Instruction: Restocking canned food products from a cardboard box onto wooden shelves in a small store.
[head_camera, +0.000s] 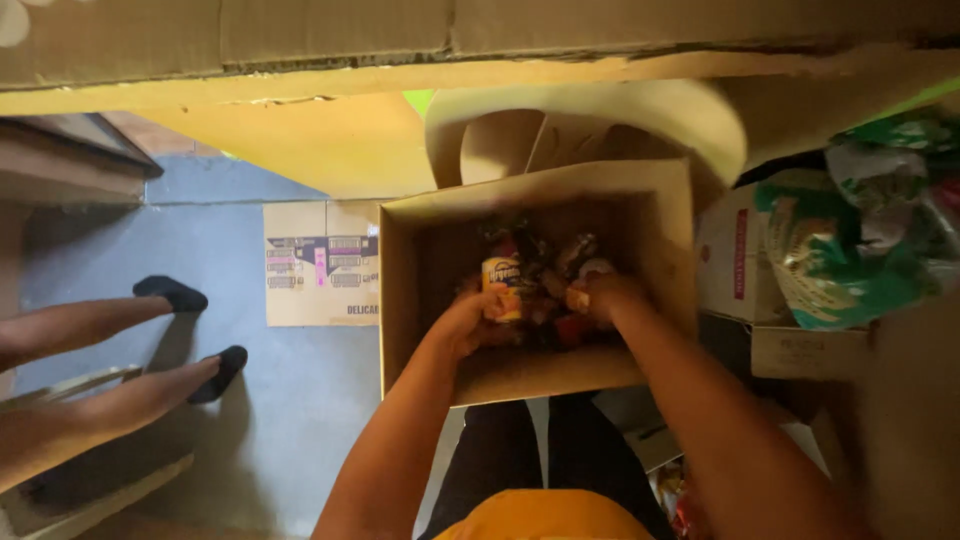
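At far left, another person's two bare legs in black socks (172, 292) stretch across the grey floor (290, 400). Next, one flattened printed carton (322, 262) lies on the floor, touching the left wall of the open cardboard box (400, 300).

Both of the person's hands are down inside that box, close together but not joined. The left hand (462, 325) is closed around one yellow-labelled can (503, 288), held upright just above the box contents. The right hand (605, 298) sits just beside it among dark and red packets (560, 325); it appears to pinch a small item, but blur prevents confirmation, so its grip cannot be told.

To the right: one white carton (730, 255), and above it a heap of green-and-white crumpled bags (850, 250).

Count: two own hands, one can visible, one open box, one flat carton, one white carton. Packets inside are too dark to count.

Risks, as judged: the can may slip from the one-handed grip and dent or crush the packets beneath. The bag heap leans near the box and may slide in.
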